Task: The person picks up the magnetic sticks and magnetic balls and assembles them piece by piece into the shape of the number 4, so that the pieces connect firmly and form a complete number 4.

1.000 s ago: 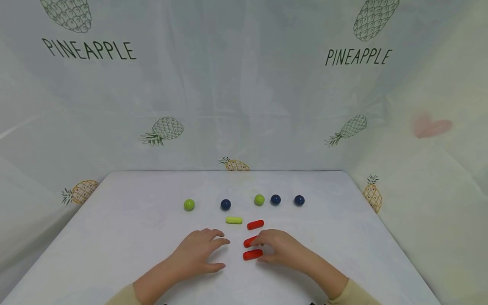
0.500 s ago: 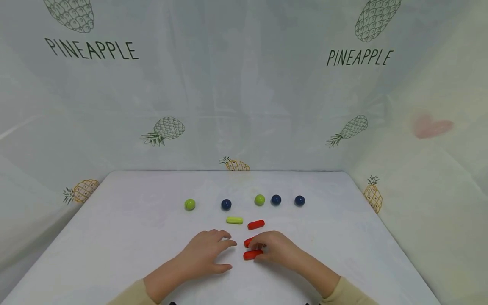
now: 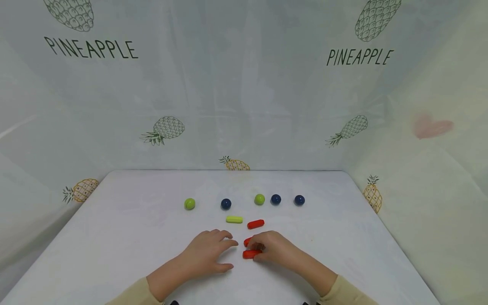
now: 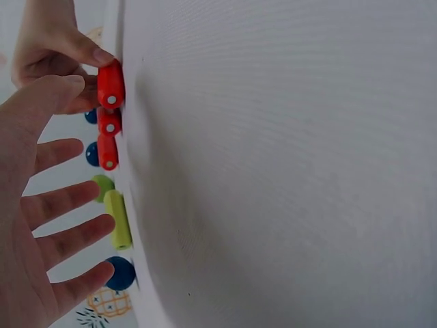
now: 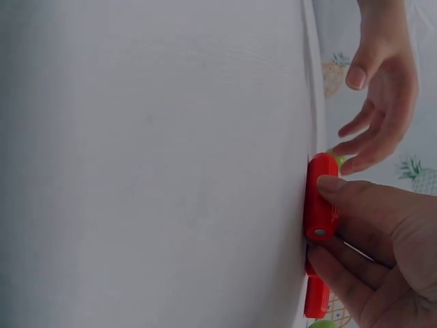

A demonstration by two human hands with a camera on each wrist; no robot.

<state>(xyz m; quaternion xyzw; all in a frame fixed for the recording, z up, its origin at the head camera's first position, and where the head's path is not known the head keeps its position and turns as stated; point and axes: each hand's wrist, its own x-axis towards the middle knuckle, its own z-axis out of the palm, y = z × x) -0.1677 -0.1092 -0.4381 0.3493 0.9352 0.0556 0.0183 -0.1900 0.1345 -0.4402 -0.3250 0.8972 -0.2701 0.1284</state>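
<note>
Three short red rods lie one behind another on the white table, with small metallic dots showing at their ends. My right hand (image 3: 277, 249) pinches the nearest red rod (image 3: 249, 254) between thumb and fingers; in the right wrist view the thumb presses on the side of this rod (image 5: 317, 212). Its curled fingers partly cover the middle red rod (image 3: 247, 242). Farther back lies the third red rod (image 3: 256, 224). My left hand (image 3: 203, 255) is spread just left of the rods, holding nothing, its fingertips pointing toward them.
Beyond the hands lies a yellow-green rod (image 3: 234, 219). Along the back stand two green balls, one at left (image 3: 189, 203) and one nearer the middle (image 3: 259, 199), and three dark blue balls, the rightmost blue ball (image 3: 299, 200) among them. A pineapple-print curtain (image 3: 244, 93) hangs behind.
My left hand has shifted right, toward the red rods. The right hand has edged left, its thumb coming onto the nearest red rod and its fingers curling in. The balls stay put.
</note>
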